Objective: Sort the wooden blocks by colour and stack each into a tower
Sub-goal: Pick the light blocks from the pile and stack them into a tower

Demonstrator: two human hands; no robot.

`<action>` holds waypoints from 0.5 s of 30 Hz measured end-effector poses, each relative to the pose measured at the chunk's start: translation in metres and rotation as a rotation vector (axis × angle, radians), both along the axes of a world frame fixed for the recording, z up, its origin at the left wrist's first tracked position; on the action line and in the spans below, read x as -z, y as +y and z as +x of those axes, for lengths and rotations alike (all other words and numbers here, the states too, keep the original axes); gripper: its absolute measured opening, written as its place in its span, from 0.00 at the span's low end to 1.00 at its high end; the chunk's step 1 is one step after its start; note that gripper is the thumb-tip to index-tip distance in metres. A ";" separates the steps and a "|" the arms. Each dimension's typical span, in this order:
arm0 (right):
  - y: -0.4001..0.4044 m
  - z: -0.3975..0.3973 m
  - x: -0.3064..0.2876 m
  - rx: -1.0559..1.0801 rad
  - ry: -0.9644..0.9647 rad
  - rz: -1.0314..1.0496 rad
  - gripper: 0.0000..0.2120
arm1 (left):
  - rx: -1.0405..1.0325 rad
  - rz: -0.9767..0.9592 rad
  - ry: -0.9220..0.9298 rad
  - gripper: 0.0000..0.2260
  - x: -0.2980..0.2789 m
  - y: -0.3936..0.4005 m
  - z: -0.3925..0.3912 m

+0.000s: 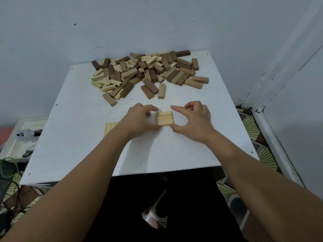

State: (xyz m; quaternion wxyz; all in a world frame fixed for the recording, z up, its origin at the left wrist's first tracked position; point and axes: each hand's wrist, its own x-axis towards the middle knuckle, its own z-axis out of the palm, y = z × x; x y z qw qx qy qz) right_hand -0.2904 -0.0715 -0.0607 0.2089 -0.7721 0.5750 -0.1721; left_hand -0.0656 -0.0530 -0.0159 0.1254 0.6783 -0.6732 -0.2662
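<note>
- Blocks in question: a pale layer (pixel 165 118) of light blocks lying side by side on the tabletop (pixel 192 149), sitting directly between the two hands, long axes running left to right.
- Left hand (pixel 139 119) is cupping the layer's left end, fingers curled, thumb tip touching the near corner; it is bracing, not lifting.
- Right hand (pixel 194 119) is hovering half open at the right end, forefinger reaching over the far edge, thumb at the near corner; contact unclear.
- Both hands are equally near; squaring the layer looks like the step in hand.
- Unsorted pile (pixel 148 72), light and dark mixed, is lying farther away towards the wall (pixel 157 23).
- Second pale layer (pixel 110 128) is showing beside the left forearm.
</note>
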 end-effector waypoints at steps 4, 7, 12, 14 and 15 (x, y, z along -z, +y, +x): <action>-0.002 0.000 -0.002 -0.018 0.024 0.035 0.26 | 0.010 0.005 -0.027 0.27 -0.001 -0.002 0.000; -0.002 0.001 -0.004 -0.020 0.023 0.036 0.25 | 0.014 -0.007 -0.033 0.25 -0.002 -0.002 -0.002; 0.001 0.002 -0.009 -0.031 -0.011 0.015 0.25 | 0.057 -0.040 -0.082 0.25 -0.006 0.002 -0.006; 0.006 0.004 -0.011 -0.047 -0.026 -0.011 0.24 | 0.079 -0.068 -0.110 0.26 -0.010 0.005 -0.004; 0.008 0.006 -0.012 -0.057 -0.037 -0.021 0.24 | 0.093 -0.081 -0.131 0.26 -0.013 0.007 -0.001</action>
